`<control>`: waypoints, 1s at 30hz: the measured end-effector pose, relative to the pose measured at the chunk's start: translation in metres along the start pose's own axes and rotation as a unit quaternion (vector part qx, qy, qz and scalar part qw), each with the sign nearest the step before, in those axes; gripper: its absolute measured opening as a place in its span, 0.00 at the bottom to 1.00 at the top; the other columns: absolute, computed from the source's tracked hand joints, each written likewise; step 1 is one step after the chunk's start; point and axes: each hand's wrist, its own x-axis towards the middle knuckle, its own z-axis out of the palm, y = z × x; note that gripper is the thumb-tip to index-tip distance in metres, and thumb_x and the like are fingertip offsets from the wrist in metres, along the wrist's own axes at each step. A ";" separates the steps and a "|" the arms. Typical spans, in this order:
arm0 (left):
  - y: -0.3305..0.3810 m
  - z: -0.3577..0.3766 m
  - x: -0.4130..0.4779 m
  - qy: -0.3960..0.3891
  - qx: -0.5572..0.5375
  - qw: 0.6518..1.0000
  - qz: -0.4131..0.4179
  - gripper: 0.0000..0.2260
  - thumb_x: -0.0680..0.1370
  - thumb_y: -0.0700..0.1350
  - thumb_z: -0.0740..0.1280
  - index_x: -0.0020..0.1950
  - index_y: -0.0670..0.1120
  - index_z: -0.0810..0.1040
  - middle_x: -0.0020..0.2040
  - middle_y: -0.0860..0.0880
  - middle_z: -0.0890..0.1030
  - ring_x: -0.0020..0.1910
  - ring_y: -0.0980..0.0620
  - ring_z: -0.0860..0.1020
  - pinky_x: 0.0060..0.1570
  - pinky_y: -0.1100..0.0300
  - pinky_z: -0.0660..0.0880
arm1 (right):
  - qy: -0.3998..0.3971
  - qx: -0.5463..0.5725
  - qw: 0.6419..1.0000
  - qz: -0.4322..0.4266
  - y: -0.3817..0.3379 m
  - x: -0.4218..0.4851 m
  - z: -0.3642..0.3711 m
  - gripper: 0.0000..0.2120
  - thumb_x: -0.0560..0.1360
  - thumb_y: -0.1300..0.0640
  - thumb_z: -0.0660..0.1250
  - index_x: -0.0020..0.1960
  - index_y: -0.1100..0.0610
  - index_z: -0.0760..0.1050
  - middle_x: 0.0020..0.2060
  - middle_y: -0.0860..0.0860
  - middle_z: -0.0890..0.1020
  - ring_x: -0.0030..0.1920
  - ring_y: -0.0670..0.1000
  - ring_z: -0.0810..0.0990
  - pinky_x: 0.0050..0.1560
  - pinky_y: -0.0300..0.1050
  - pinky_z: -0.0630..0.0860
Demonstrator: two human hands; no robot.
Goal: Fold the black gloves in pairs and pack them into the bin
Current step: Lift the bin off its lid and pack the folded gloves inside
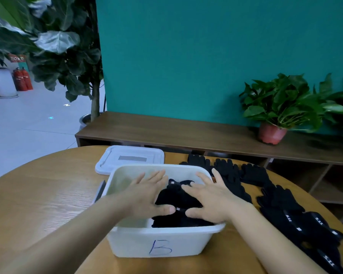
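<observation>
Both flat, open hands, left hand (147, 192) and right hand (210, 198), are pressing folded gloves (178, 198) down, compacting them inside the bin (158, 242).

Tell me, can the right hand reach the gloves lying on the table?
Probably yes. The right hand rests flat on the packed gloves in the bin, holding nothing, and the loose gloves lie on the table right beside the bin, with only its rim between.
</observation>
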 end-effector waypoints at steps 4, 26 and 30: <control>0.014 0.017 0.029 -0.051 0.056 0.997 0.024 0.45 0.78 0.70 0.54 0.80 0.45 0.36 0.81 0.49 0.36 0.78 0.56 0.35 0.76 0.47 0.32 | -0.020 -0.016 1.000 0.004 0.006 -0.002 0.007 0.38 0.76 0.31 0.56 0.80 0.45 0.51 0.77 0.51 0.61 0.78 0.55 0.33 0.70 0.66 0.24; 0.006 0.021 0.022 0.016 -0.038 0.999 -0.006 0.54 0.62 0.81 0.36 0.81 0.51 0.37 0.80 0.56 0.36 0.77 0.61 0.34 0.76 0.49 0.36 | 0.187 0.333 0.922 0.065 0.009 -0.025 0.024 0.26 0.80 0.44 0.62 0.77 0.45 0.62 0.78 0.45 0.58 0.78 0.41 0.43 0.78 0.52 0.40; 0.034 0.020 0.003 0.055 -0.045 0.997 -0.006 0.44 0.71 0.73 0.39 0.81 0.50 0.39 0.80 0.56 0.38 0.78 0.60 0.37 0.77 0.50 0.36 | 0.264 0.472 0.829 0.141 0.001 -0.048 0.053 0.26 0.82 0.50 0.61 0.78 0.44 0.59 0.78 0.43 0.57 0.78 0.41 0.49 0.77 0.46 0.51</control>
